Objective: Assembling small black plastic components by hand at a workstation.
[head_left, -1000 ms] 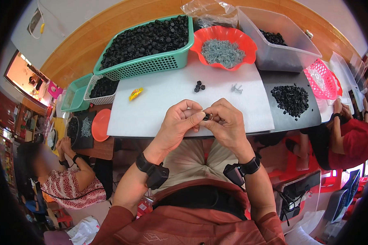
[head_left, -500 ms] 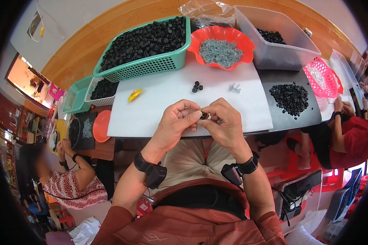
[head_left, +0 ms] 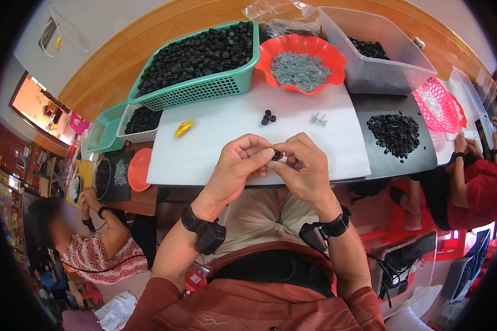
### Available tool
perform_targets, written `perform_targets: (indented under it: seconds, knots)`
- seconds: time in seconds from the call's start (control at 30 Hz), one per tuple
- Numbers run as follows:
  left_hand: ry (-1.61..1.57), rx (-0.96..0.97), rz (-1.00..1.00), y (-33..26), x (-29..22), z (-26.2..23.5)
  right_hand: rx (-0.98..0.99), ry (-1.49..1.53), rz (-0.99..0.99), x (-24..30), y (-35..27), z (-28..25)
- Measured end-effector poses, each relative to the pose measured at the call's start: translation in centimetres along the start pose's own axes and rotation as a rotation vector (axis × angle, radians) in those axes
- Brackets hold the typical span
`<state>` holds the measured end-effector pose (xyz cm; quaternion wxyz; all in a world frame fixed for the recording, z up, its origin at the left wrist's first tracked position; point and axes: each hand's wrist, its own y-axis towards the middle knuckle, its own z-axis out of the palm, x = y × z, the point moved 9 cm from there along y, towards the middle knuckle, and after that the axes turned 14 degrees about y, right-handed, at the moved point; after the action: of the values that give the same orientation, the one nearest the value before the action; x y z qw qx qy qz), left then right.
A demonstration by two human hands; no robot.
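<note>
My left hand point(head_left: 240, 165) and my right hand point(head_left: 301, 165) meet over the near edge of a white sheet point(head_left: 215, 129). Both pinch one small black round part point(head_left: 276, 155) between their fingertips. On the sheet beyond them lie a little cluster of black parts point(head_left: 268, 117) and a few small grey metal pieces point(head_left: 317, 118). A yellow wrapped item point(head_left: 183, 128) lies to the left. A black band with a device is strapped on each wrist.
A green basket point(head_left: 204, 91) full of black parts, a red bowl point(head_left: 315, 47) of grey metal pieces and a clear tub point(head_left: 381, 66) stand at the back. A pile of black parts point(head_left: 395, 132) and a pink basket point(head_left: 436, 107) lie right. Other people sit at both sides.
Both hands stay together on the small black part; the fingers have shifted only slightly.
</note>
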<state>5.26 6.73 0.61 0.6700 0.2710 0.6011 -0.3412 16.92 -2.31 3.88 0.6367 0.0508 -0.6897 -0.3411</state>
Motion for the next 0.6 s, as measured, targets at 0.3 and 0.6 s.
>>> perform_targets:
  seconds: [0.3, 0.6]
  knots:
    - [0.326, -0.272, 0.165, 0.6, -4.7, -3.5, -0.034, 0.051, 0.016, -0.4, -0.5, -0.7]
    - [1.139, -0.665, 0.412, 3.7, -14.7, -11.8, -0.026, 0.03, 0.033, -0.4, -0.5, -0.5]
